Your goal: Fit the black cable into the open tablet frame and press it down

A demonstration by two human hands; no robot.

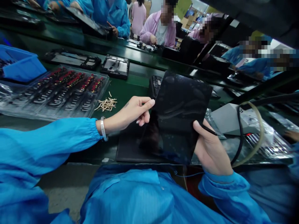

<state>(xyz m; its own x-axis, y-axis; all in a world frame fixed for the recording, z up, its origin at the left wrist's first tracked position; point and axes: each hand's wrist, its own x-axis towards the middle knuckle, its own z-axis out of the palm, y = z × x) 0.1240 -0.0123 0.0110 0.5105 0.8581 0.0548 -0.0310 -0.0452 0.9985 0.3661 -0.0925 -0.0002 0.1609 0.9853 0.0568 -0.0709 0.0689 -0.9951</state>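
A flat, glossy black tablet panel (181, 115) is tilted up in front of me, smudges showing on its face. My right hand (211, 149) grips its right edge, thumb on the front. A thin black pen-like tool (209, 130) sticks out from that same hand. At the panel's left edge, my left hand (139, 110) is closed in a pinch, thumb tip at the edge; what lies between its fingertips is hidden. Beneath the panel, a dark flat pad (130, 149) rests on the green bench. Left of my left hand lies a small pile of tan strips (107, 104).
A clear plastic tray (53, 93) of small parts and a blue bin (23, 63) stand left. Opened tablet bodies (115, 66) lie behind. At right are a grey box (225, 118), a looped cable (259, 133) and bagged parts (268, 143). Co-workers sit across the line.
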